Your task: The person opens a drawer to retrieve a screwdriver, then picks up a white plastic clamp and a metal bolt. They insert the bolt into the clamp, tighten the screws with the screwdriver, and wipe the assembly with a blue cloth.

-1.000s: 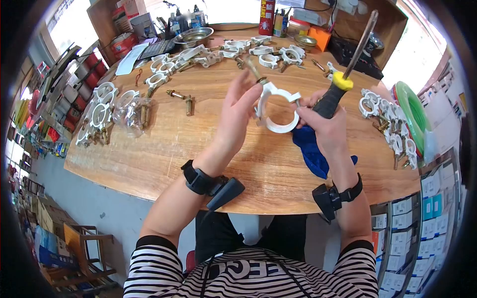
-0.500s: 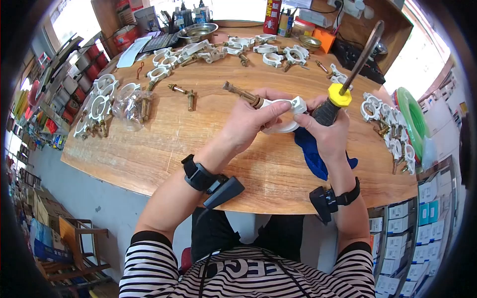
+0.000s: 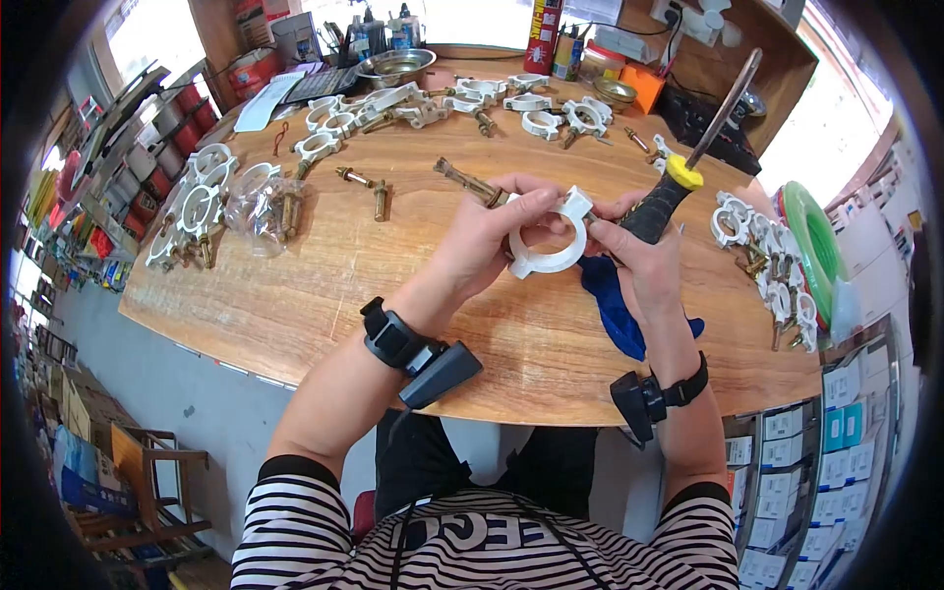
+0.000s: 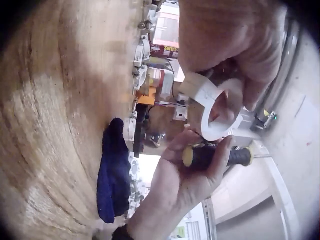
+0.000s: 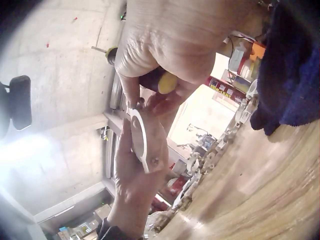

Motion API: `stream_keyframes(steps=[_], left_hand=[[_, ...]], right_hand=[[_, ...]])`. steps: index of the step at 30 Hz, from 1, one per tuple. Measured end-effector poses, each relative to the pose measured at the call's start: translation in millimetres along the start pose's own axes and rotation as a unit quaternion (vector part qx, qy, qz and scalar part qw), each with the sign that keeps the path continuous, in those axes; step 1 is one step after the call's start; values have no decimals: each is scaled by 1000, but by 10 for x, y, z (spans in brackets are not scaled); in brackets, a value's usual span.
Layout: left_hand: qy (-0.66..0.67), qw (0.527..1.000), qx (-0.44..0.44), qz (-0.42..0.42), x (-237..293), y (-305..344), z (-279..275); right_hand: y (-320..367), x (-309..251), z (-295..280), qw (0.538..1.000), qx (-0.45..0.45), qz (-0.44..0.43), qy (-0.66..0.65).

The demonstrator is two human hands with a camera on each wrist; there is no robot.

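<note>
A white pipe clamp (image 3: 553,263) with an expansion bolt (image 3: 469,184) sticking out to the left is held in my left hand (image 3: 479,239), thumb over the ring's upper edge. My right hand (image 3: 647,258) grips a screwdriver (image 3: 659,209) by its black and yellow handle, shaft pointing up and away from the clamp. Its thumb and fingertips are right at the clamp's lug, where a small screw shows. From the left wrist, the ring (image 4: 206,95) appears just above the screwdriver handle (image 4: 202,156). In the right wrist view the clamp (image 5: 142,137) is edge-on.
A dark blue cloth (image 3: 612,303) lies under my right hand. Clamps with bolts line the back (image 3: 393,103), left (image 3: 200,211) and right (image 3: 777,236) of the wooden table (image 3: 324,324). Two loose bolts (image 3: 381,200) lie left of centre, near a clear plastic bag (image 3: 258,221).
My left hand has moved from the bolt side onto the clamp, and the ring has turned, its bolt now pointing left. The screwdriver stays in my right hand, tilted slightly differently.
</note>
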State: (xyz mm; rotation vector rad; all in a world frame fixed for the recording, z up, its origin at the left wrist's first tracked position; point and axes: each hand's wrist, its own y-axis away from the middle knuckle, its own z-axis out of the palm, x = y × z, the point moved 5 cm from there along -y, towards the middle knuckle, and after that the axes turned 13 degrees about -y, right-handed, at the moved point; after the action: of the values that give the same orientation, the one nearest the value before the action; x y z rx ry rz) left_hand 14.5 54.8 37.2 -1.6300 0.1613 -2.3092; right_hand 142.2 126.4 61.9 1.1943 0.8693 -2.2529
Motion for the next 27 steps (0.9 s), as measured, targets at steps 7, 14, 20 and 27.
stream_keyframes(steps=[7, 14, 20, 27], left_hand=[[65, 995, -51, -58, -21, 30, 139], [0, 996, -67, -66, -63, 24, 151], [-7, 1000, -13, -23, 65, 38, 125], [225, 972, -64, -28, 176, -22, -116]], right_hand=[[-33, -16, -39, 999, -8, -28, 21], [-48, -17, -61, 997, 34, 1, 64], [-23, -15, 8, 998, 17, -44, 48], [19, -191, 28, 987, 47, -31, 149]])
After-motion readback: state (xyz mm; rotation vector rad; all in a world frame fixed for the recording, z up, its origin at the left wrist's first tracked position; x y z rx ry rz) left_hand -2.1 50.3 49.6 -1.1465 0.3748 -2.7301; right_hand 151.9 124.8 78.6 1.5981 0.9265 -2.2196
